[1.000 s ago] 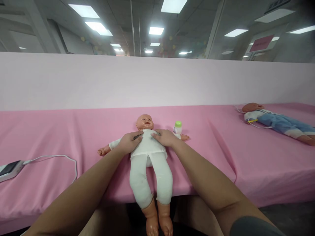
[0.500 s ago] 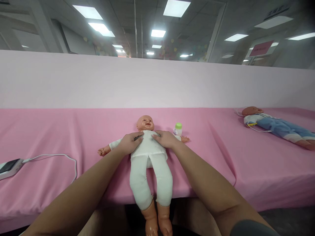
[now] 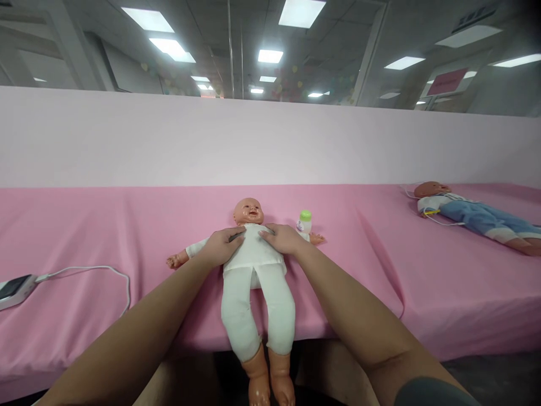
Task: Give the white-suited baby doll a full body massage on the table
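A baby doll (image 3: 254,259) with a white cloth body lies face up on the pink cloth, its feet hanging past the front edge. My left hand (image 3: 223,246) rests on the doll's chest and shoulder on the left side, thumb and fingers apart. On the other side of the chest lies my right hand (image 3: 284,238), its thumb spread from the fingers. Both hands lie against the doll without gripping it. Just behind the doll's arm on the right stands a small clear bottle (image 3: 304,221) with a green cap.
A second doll (image 3: 477,217) in blue trousers, with thin tubing around it, lies at the right. At the far left sits a white device (image 3: 17,292) with a dark screen and a white cable. A low white wall (image 3: 253,141) rises behind the pink-covered table (image 3: 152,220).
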Demonstrator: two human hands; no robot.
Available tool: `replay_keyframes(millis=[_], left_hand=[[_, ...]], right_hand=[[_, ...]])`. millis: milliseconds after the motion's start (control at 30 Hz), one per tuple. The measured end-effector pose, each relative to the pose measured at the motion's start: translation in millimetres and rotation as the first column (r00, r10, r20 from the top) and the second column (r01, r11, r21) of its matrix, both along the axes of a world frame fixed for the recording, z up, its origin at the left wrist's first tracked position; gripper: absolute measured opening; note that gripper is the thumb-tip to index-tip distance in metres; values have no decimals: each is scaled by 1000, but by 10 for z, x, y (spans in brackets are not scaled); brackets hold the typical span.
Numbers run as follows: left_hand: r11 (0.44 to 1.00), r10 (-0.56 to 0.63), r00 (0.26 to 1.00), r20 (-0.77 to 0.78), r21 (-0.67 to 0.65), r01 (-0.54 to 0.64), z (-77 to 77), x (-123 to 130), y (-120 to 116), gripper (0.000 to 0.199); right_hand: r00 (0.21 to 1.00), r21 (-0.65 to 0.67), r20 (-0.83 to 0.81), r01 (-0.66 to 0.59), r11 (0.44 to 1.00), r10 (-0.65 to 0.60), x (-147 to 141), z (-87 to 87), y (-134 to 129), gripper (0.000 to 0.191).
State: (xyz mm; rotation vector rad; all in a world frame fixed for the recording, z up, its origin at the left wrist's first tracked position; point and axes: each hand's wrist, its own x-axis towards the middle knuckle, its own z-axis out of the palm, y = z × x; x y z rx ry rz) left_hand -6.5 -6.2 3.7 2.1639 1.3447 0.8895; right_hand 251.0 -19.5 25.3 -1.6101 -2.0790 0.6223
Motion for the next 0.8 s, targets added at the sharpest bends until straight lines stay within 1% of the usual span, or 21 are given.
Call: replay_keyframes(millis=[467,800], left_hand=[[1000,1,1000,-8,15,0,3,4,-4,53],[1000,0,1000,10,-13,0,7,8,-18,55]], right_hand=[[1000,0,3,-7,1000,7,4,-8,13,66],[1000,4,14,-7,1000,7,4,-10,10,68]])
